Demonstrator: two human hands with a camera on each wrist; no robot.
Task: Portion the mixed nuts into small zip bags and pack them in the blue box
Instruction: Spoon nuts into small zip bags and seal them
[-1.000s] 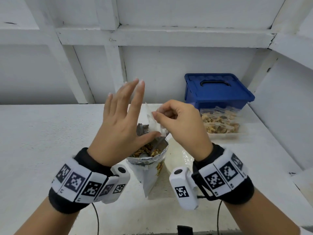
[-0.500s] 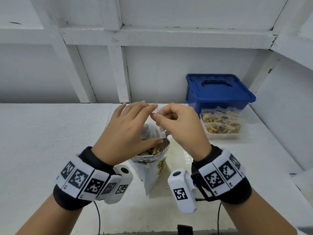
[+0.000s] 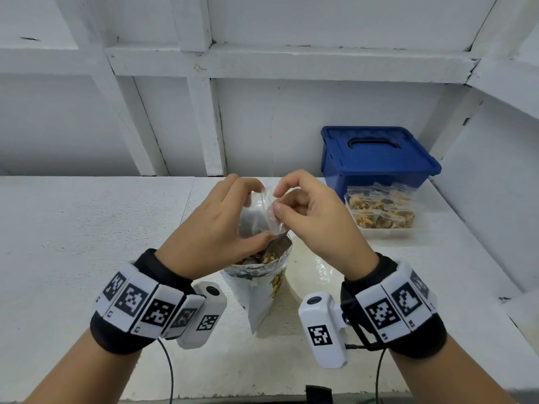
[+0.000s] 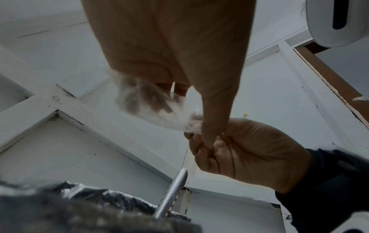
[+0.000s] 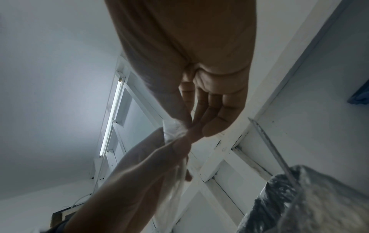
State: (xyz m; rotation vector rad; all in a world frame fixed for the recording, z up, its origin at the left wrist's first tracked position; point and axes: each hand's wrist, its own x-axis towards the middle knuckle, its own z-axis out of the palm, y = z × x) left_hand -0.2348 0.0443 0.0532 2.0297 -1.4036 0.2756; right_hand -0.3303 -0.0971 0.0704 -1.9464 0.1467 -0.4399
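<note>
Just above the opened foil pouch of mixed nuts (image 3: 256, 275), a small clear zip bag (image 3: 258, 212) was held up between both hands, empty as far as the head view showed. The left hand (image 3: 215, 225) had it pinched between thumb and fingertips, and the right hand (image 3: 315, 220) had its grip pinched on the bag's near edge at the mouth, with the other fingers curled in. By the look of it, the step in hand was parting the mouth of the bag so it could be filled. A metal spoon handle (image 4: 171, 193) stuck up out of the pouch, so the next move would probably call for one hand to keep the mouth spread while the other took the spoon. Well to the right on the white surface (image 3: 87, 258) sat a clear tray (image 3: 382, 233) of filled bags, and just behind it the blue box (image 3: 376, 158) with its lid on.
</note>
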